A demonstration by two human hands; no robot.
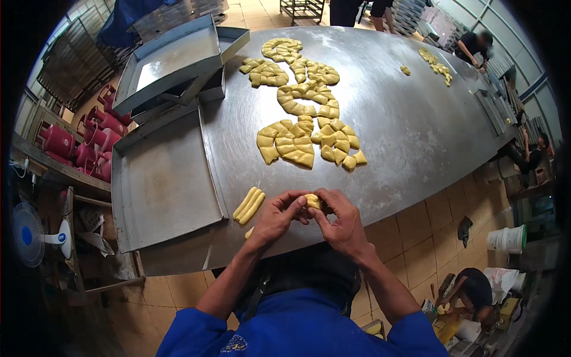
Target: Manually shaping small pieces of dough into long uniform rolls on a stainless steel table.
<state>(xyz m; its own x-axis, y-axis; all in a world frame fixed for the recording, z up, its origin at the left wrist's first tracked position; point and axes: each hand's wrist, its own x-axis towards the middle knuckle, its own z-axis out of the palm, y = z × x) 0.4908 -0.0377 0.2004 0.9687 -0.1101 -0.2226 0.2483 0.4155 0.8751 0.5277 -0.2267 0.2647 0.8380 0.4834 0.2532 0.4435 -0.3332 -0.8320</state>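
Note:
Between the fingertips of my left hand (pixel 278 215) and my right hand (pixel 340 221) is a small piece of yellow dough (pixel 313 202), pinched from both sides above the table's near edge. Beside my left hand lie several smooth dough sticks (pixel 249 205), side by side on the metal. Part of another dough stick (pixel 249 232) shows at my left wrist. Farther up the table, cut dough pieces (pixel 295 143) are spread in clusters, and more scored dough (pixel 307 98) lies beyond them.
An empty metal tray (pixel 166 178) rests at the left, with stacked trays (pixel 172 62) behind it. The steel table (pixel 404 131) curves to the right. Red gas cylinders (pixel 58 141) and a fan (pixel 28 234) stand left. Other people work at the far right and lower right.

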